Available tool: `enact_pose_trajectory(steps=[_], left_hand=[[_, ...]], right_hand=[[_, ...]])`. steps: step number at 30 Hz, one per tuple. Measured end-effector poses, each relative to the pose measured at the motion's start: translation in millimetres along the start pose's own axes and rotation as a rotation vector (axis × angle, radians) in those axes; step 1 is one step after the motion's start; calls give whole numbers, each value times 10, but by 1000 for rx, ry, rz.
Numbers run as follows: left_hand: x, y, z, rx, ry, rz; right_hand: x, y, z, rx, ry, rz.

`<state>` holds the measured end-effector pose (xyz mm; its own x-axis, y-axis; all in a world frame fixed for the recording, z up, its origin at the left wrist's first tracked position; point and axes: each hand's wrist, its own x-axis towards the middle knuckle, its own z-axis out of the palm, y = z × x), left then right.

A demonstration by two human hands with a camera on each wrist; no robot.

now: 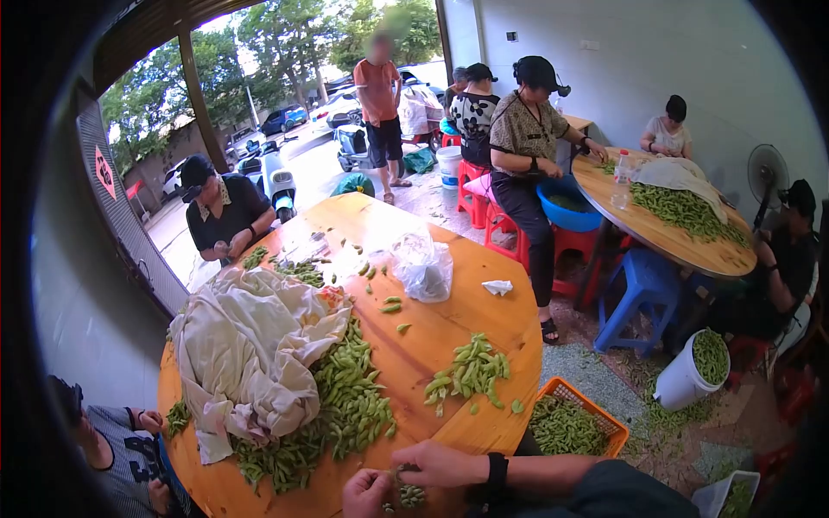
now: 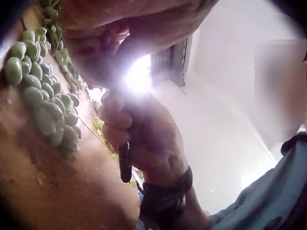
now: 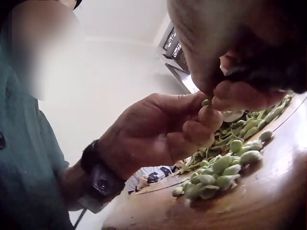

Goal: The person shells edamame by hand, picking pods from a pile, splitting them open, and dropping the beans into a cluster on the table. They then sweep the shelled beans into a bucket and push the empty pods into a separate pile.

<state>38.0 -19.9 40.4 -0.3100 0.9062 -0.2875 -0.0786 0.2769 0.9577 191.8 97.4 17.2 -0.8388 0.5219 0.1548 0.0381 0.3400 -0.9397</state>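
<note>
Left grip [image 3: 156, 132] pinches 1 green bean [image 3: 206, 102]; right grip [image 2: 156, 136] holds a dark object [image 2: 125, 165], with shelled beans [image 3: 218, 175] near both.

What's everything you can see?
tables: two, orange-brown, indoors
pods: many, green, tables, tubs
beans: one pile, pale green, by hands
cloths: two, whitish, over pods
bag, tissue: one each, whitish, table
bottle: one, clear, far table
basket: one, orange, floor
tubs: several, white, floor
stools: several, red or blue, floor
basin: one, blue, by stools
fan: one, black, right
people: eight, mixed clothes, around
cars, scooters, trees: several, mixed, outside
left hand: one, pinching bean
right hand: one, holding dark thing
</note>
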Motion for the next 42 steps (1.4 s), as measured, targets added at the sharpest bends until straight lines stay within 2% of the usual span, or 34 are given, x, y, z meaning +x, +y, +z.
enact_pose_trajectory(steps=[1, 2, 5, 7, 8, 10, 16, 20, 21, 22, 23, 24, 26, 27, 29, 30, 33, 35, 36, 38, 40, 42], left_hand=[[2, 11, -15, -107, -47, -86], [4, 21, -28, -106, -43, -87], [9, 12, -56, -60, -103, -85], [30, -60, -28, 144, -43, 140], [55, -107, -30, 143, -40, 138], [78, -169, -31, 453, 15, 391], [64, -121, 28, 532, 25, 450], [71, -108, 41, 476, 4, 361], [91, -132, 49, 242, 0, 279], [110, -155, 54, 9, 0, 194], [134, -166, 64, 14, 110, 121], [138, -118, 68, 18, 126, 95], [116, -12, 59, 368, 129, 197], [137, -41, 21, 375, 153, 157], [222, -114, -85, 721, 148, 499], [213, -82, -112, 729, 168, 475], [232, 30, -97, 861, 42, 533], [285, 74, -80, 914, 32, 538], [324, 89, -57, 963, 10, 550], [448, 95, 28, 899, 48, 545], [584, 84, 102, 837, 87, 544], [698, 57, 145, 997, 94, 553]], right_hand=[[8, 19, -6, -14, -9, -82], [17, 40, -10, -27, -19, -166], [5, 110, -26, -11, -65, -73], [13, 62, -17, 16, -32, -47], [21, 46, -11, 42, 5, -22], [16, 62, 34, -18, 41, -63], [-15, 45, 85, -222, 100, -180], [-30, 60, 83, -172, 195, -226], [-25, 55, 53, -101, 188, -109], [-25, 46, 19, -86, 181, -100], [-28, 37, -15, -82, 208, -73], [-33, 24, -47, -75, 228, -43], [-48, -4, -139, -152, 276, -70], [-53, 35, -197, -224, 310, -35], [-68, 95, -372, -389, 370, 22], [-84, 112, -480, -485, 399, 45], [-118, 241, -703, -606, 418, 97], [-139, 253, -771, -747, 523, 96], [-127, 249, -783, -747, 520, 96], [-122, 242, -798, -813, 631, 73], [-129, 152, -780, -772, 617, 107], [-132, 78, -727, -729, 604, 140]])
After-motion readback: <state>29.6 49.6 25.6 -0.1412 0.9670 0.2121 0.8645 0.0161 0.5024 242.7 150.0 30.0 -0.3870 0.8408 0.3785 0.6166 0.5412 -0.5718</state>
